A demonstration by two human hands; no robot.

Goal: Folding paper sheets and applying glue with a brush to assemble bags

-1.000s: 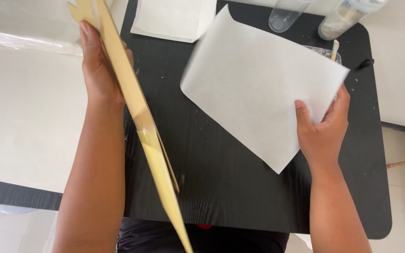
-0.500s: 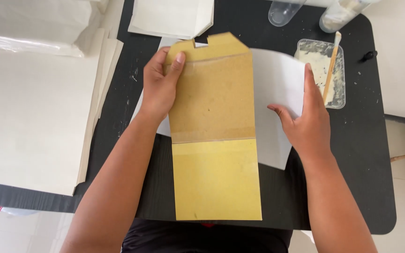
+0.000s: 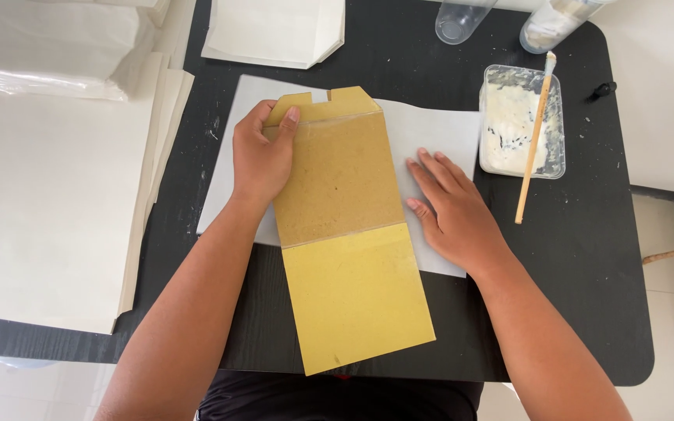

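The left hand (image 3: 263, 156) pinched the top left corner of the brown cardboard template (image 3: 345, 218), thumb over the notched upper flap and fingers curled behind its edge, clamped on the board. The right hand (image 3: 450, 210) lay flat and open, fingers spread, pressing the white paper sheet (image 3: 438, 132) just right of the template and touching its right edge. The template lay on top of that sheet, its yellower lower half hanging past the sheet's near edge onto the black table (image 3: 610, 257). To do this well, I judged, the board wanted squaring to the sheet's edges while the flat palm kept the paper from creeping. Right of the template stood a clear plastic tub (image 3: 551, 168) holding whitish paste, with a wooden-handled brush (image 3: 533, 148) laid across it. Beyond the template's top right were two clear plastic cups (image 3: 462, 19); what they held I could not tell. Left of the template a stack of white sheets (image 3: 48, 210) overlapped the table's edge
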